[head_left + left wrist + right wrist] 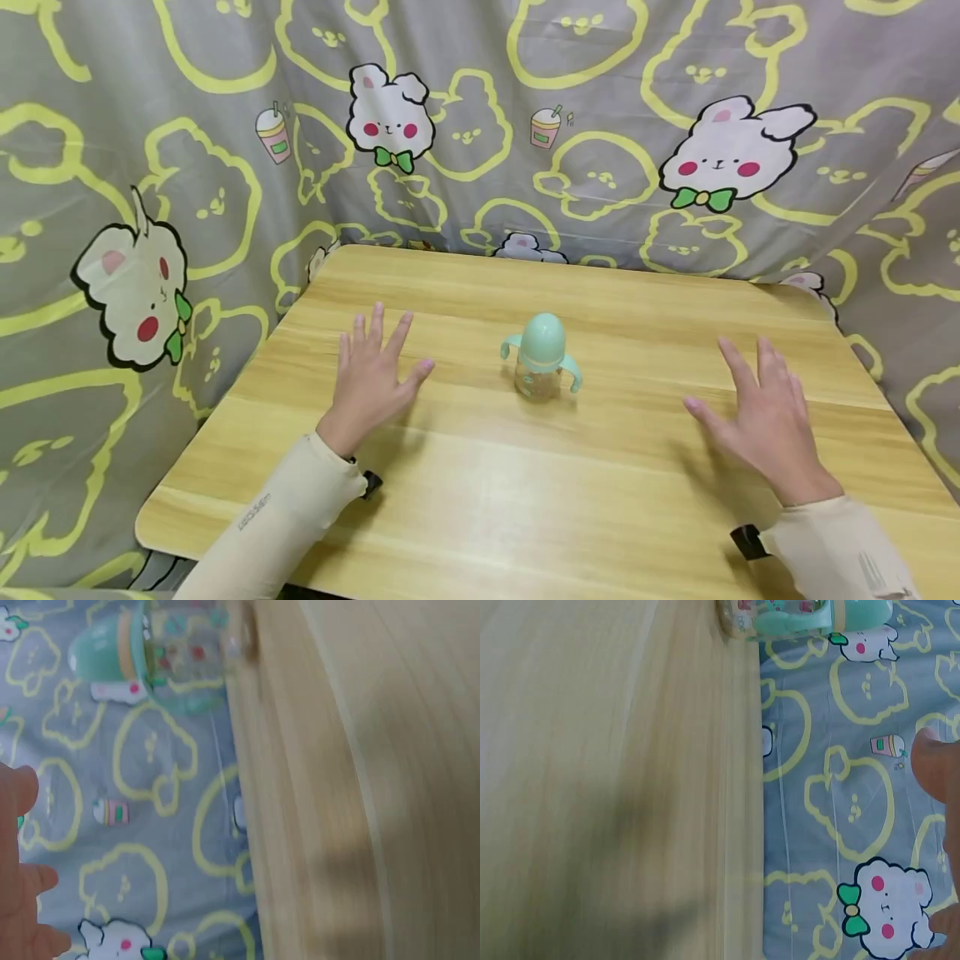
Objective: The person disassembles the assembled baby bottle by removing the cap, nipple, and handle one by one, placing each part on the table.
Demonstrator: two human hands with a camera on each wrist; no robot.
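Mint green caps the bottle (542, 358), upright on the wooden table (480, 500) between my left hand (371, 385) and right hand (768, 427). Both hover, fingers spread, grasping nothing, apart from it; its handles (572, 372) jut sideways, presumably so each hand can take one.

Between your left fingers (377, 327) and right fingers (737, 367), the bottle (542, 358) looks plastic, its cap (543, 335) glossy. Below them you have smooth, softly shiny wood-grain tabletop (487, 483); beyond them, matt, creased cloth (457, 196).
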